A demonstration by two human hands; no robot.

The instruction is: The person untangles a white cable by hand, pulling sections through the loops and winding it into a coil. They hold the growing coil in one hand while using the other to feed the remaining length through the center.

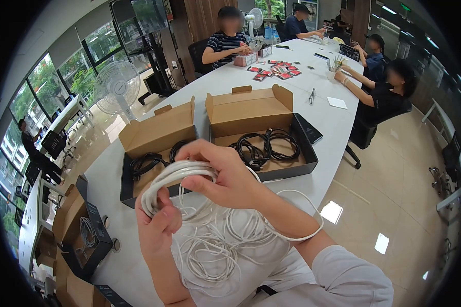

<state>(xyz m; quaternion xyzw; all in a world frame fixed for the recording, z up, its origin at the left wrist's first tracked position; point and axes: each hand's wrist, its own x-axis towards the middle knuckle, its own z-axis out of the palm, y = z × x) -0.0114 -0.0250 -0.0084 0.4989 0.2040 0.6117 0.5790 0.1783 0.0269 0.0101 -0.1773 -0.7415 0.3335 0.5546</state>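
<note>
A coil of white cable (175, 173) hangs in front of me over the table, wound in several loops. My left hand (160, 224) is closed around its lower left side. From above and the right, my right hand (224, 173) grips the same loops, its thumb on the near side and its fingers over the far side. One strand of cable runs out past my right forearm in a wide loop. Below my hands, a loose tangle of white cable (210, 253) lies at the table edge and against my lap.
Two open cardboard boxes with black cables stand just beyond my hands: a left box (161, 115) and a right box (251, 105). Another open box (95, 215) with a grey cable is at the left. Farther along the white table (312, 120) are red packets (279, 69) and several seated people.
</note>
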